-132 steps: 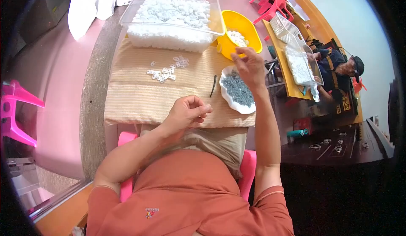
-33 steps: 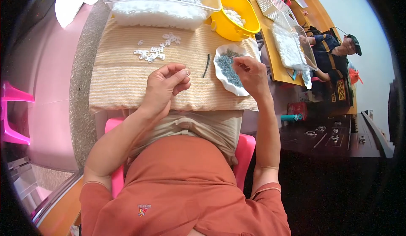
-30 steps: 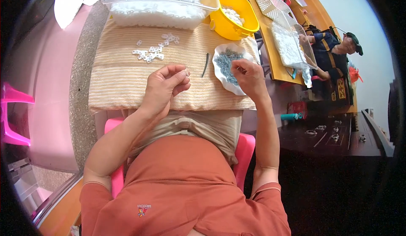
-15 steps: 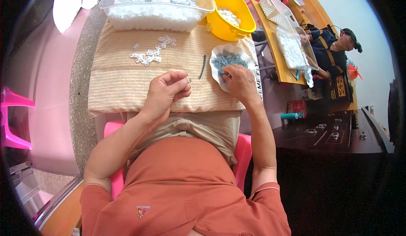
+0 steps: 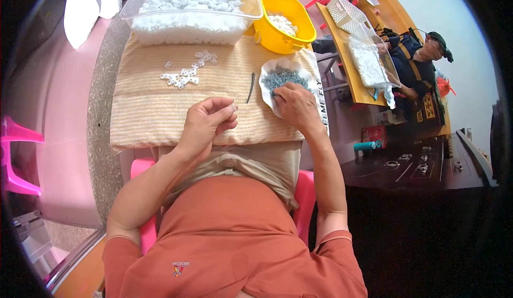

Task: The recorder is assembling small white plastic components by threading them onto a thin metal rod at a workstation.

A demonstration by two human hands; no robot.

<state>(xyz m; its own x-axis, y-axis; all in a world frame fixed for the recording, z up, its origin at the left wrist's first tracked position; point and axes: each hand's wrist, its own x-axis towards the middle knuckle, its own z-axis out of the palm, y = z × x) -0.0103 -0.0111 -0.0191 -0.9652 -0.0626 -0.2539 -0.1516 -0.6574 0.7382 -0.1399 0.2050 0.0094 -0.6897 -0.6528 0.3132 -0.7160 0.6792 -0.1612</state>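
Note:
My left hand (image 5: 209, 120) is closed in a pinch above the near part of the cloth. A small white plastic piece (image 5: 235, 107) shows between its thumb and fingertip. My right hand (image 5: 298, 106) reaches into a white dish with a wavy rim (image 5: 265, 96), its fingers bent together among small grey-blue pieces (image 5: 284, 77), perhaps screws. What those fingertips pinch is hidden. A thin dark grey stick (image 5: 250, 87) lies between the hands, left of the dish. Farther left, loose white plastic pieces with holes (image 5: 184, 77) are scattered on the striped cloth (image 5: 144, 106).
At the back stands a clear tub (image 5: 184, 33) heaped with white pieces. Beside it, a yellow basin (image 5: 286, 42) holds more of them. A co-worker (image 5: 414, 57) sits at the right near another clear bin (image 5: 368, 65). A pink stool (image 5: 21, 156) stands at far left.
My right hand has shifted slightly left and down, still at the grey-blue pieces. My left hand keeps its pinch. The whole view has shifted a little.

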